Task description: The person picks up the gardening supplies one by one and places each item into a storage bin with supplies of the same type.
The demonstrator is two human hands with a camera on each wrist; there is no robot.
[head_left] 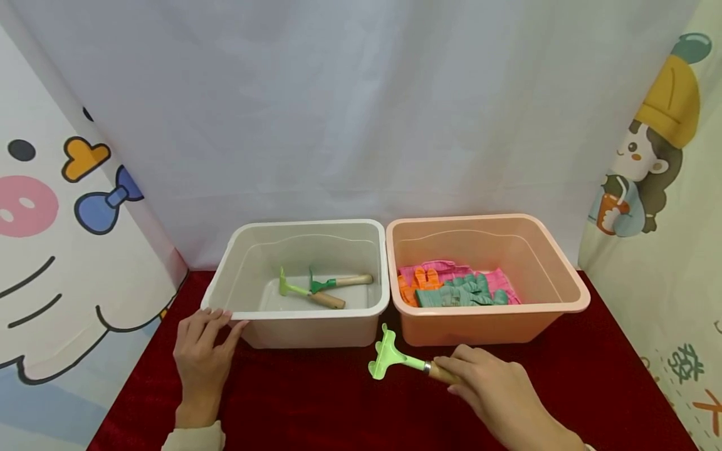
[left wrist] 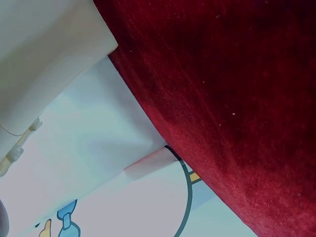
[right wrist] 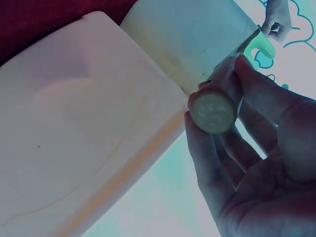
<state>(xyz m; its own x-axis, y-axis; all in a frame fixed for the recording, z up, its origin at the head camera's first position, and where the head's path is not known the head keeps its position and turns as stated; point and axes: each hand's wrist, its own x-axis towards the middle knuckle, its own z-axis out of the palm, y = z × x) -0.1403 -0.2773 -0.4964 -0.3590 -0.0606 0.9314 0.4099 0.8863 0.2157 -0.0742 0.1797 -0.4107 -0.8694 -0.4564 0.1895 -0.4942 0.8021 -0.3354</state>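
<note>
My right hand (head_left: 485, 382) grips the wooden handle of a small light-green hand rake (head_left: 389, 355), holding it in front of where the two bins meet. Seen from the right wrist, fingers and thumb of the right hand (right wrist: 266, 173) wrap the handle's round end (right wrist: 214, 112). At the front left corner of the white bin (head_left: 316, 315), my left hand (head_left: 203, 351) pinches the rim, fingers over the top and thumb on the outside. Inside that bin lie a light-green hand tool (head_left: 299, 290) and a dark-green hand rake (head_left: 338, 282), both wooden-handled.
A peach bin (head_left: 491, 310) stands right beside the white one. It holds pink gloves (head_left: 440, 269), an orange glove (head_left: 407, 290) and green gloves (head_left: 462, 292). Dark red cloth (head_left: 316, 401) covers the table. A pale curtain (head_left: 350, 113) hangs behind, with printed cartoon sheets at both sides.
</note>
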